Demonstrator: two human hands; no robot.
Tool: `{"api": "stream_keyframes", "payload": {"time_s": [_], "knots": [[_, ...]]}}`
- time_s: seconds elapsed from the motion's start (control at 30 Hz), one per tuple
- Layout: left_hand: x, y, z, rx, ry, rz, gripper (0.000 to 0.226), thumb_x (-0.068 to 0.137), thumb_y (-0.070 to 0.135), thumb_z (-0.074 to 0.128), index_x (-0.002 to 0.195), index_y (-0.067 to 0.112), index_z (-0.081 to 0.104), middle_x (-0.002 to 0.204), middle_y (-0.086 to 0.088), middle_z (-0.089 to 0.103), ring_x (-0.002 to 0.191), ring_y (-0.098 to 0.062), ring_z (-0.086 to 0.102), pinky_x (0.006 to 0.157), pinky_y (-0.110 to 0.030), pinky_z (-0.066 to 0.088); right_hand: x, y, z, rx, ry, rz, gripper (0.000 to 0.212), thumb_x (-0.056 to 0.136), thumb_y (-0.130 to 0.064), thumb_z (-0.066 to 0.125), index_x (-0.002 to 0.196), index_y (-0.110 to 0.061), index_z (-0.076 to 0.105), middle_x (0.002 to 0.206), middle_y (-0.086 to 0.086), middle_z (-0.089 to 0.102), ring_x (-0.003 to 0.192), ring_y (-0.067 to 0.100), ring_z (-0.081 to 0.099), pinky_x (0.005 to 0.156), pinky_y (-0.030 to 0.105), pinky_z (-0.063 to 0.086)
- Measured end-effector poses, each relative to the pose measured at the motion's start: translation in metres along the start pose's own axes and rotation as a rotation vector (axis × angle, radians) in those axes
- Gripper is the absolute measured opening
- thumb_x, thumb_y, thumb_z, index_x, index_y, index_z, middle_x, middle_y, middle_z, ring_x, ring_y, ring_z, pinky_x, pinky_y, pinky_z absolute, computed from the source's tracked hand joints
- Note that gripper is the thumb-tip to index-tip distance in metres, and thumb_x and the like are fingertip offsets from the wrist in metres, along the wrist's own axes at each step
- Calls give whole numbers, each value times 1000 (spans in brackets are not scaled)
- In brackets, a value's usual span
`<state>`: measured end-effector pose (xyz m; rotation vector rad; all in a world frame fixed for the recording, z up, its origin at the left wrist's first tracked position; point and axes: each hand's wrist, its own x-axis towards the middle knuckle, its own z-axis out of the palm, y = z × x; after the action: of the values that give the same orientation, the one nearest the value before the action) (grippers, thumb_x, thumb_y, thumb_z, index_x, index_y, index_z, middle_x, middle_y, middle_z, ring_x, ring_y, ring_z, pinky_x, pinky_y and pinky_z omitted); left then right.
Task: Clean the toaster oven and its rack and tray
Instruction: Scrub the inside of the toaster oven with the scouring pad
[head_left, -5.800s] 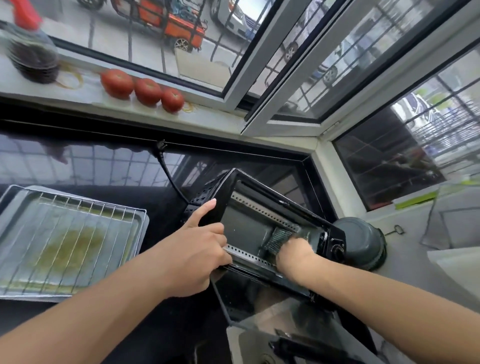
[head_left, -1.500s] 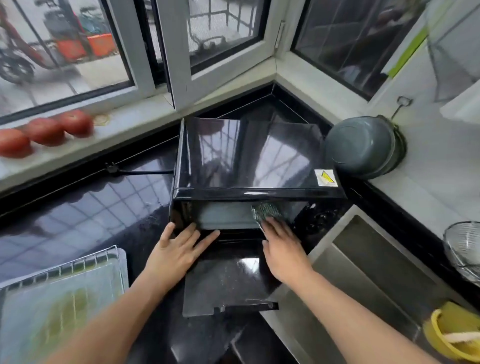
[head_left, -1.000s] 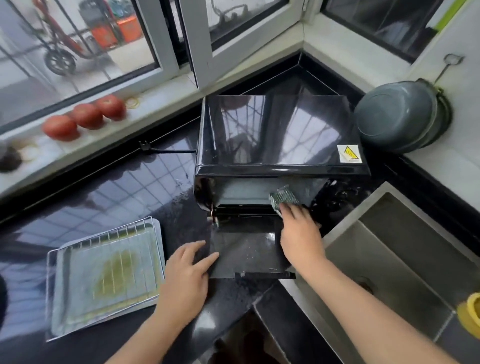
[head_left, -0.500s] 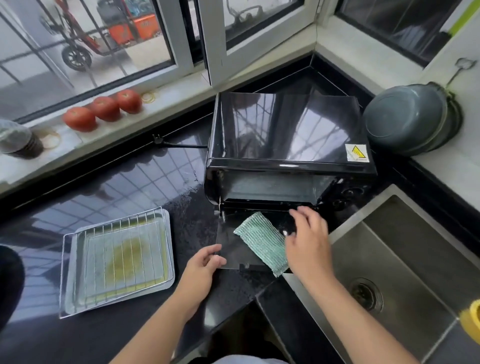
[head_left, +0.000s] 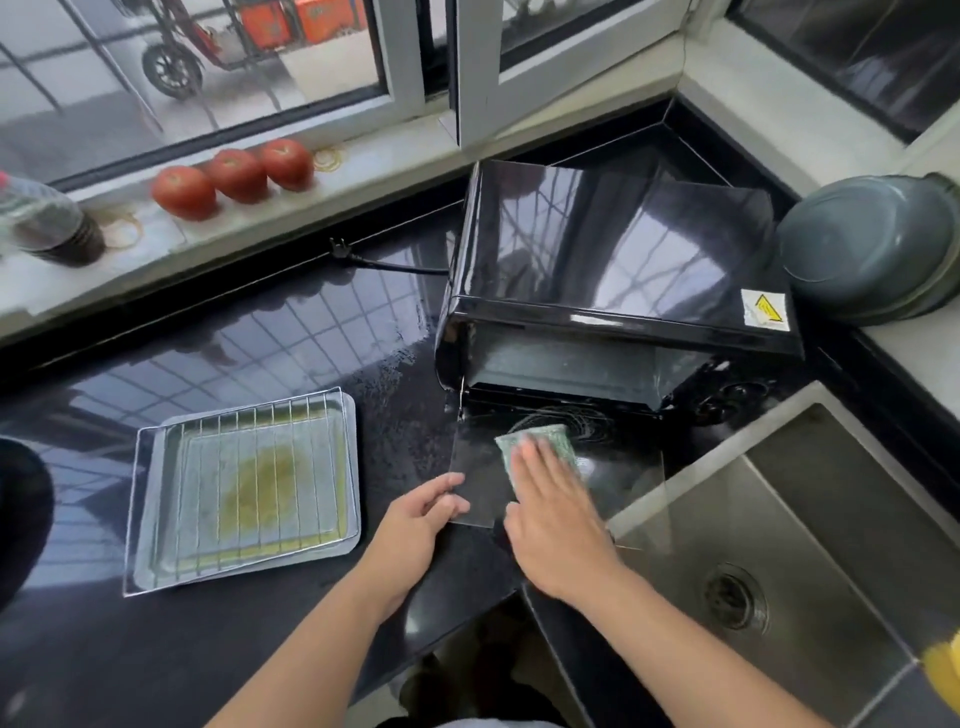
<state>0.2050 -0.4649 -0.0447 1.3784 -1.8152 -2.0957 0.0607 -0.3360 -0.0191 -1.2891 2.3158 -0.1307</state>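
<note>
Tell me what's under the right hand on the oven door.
A green scrubbing cloth lies flat under the right hand on the open door. Its near part is covered by the palm, as is the glass beneath.

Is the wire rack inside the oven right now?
No, the wire rack lies on the tray on the black counter, to the left of the toaster oven, whose door hangs open.

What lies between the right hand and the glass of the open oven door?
In the head view, a green scrubbing cloth lies between them: the right hand presses it flat onto the open door of the toaster oven.
</note>
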Motion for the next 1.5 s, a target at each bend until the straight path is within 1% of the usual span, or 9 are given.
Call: {"api": "stream_keyframes", "payload": {"time_s": [0.17, 0.33, 0.5, 0.63, 0.73, 0.9, 1.1, 1.37, 1.5], "knots": [[6, -9, -4, 15, -65, 26, 32, 103, 23, 55, 133, 22, 66, 107, -4, 79, 116, -18, 68, 119, -39, 35, 65, -25, -7, 10, -45, -133, 75, 90, -42, 6, 158, -12, 5, 166, 1, -7, 151, 15, -12, 124, 39, 3], [3, -6, -2, 13, -37, 4, 30, 108, 14, 51, 117, 37, 67, 104, 3, 78, 112, -10, 66, 120, -38, 35, 13, -37, 7, 20, 27, -64, 84, 78, -41, -5, 158, -13, 0, 164, 1, -16, 151, 18, -17, 124, 39, -3], [2, -3, -3, 64, -64, 32, 29, 98, 33, 54, 118, 34, 75, 118, 0, 76, 123, -16, 65, 119, -37, 33, 69, -39, -4, 12, 110, 129, 70, 91, -30, 41, 155, -15, 18, 161, 5, 11, 147, 28, 11, 118, 44, 21], [-5, 3, -1, 60, -84, 50, 38, 106, 4, 46, 125, 25, 71, 107, -2, 79, 106, -10, 70, 96, -17, 44, 57, -49, -3, -100, 156, 71, 69, 84, -35, 51, 147, -16, 30, 145, 3, 32, 128, 27, 32, 103, 41, 34], [-4, 7, -1, 26, -78, 59, 41, 105, 2, 47, 120, 30, 73, 109, 1, 79, 103, -7, 70, 92, -13, 44, 63, -48, -1, -114, 172, 55, 66, 86, -37, 51, 147, -18, 33, 149, 1, 32, 131, 26, 31, 103, 42, 34], [-1, 0, -2, 50, -55, 2, 27, 99, 27, 57, 118, 35, 74, 111, 6, 78, 120, -15, 65, 115, -33, 35, 67, -35, -6, -108, 158, 84, 61, 90, -32, 48, 148, -19, 33, 154, 2, 28, 137, 28, 27, 107, 44, 32], [-2, 0, 0, 53, -15, -34, 31, 104, 18, 56, 109, 46, 70, 116, 10, 75, 127, -6, 57, 104, -22, 30, 23, 59, -27, -117, 249, 460, 59, 92, -32, 47, 148, -18, 37, 150, 4, 34, 134, 28, 31, 102, 47, 38], [-1, -4, -3, 102, -61, 35, 33, 110, 18, 46, 135, 30, 64, 107, 6, 79, 120, -4, 62, 114, -29, 32, 81, -45, -5, -29, 206, 68, 60, 87, -30, 49, 145, -23, 37, 151, -2, 30, 138, 26, 26, 106, 45, 33], [-3, -3, 0, 59, -2, 29, 31, 109, 18, 49, 128, 38, 63, 98, 10, 78, 115, -2, 62, 102, -21, 32, 63, -10, -4, -51, 270, 171, 59, 89, -32, 49, 146, -20, 36, 151, -1, 32, 138, 26, 28, 107, 45, 34]]}}
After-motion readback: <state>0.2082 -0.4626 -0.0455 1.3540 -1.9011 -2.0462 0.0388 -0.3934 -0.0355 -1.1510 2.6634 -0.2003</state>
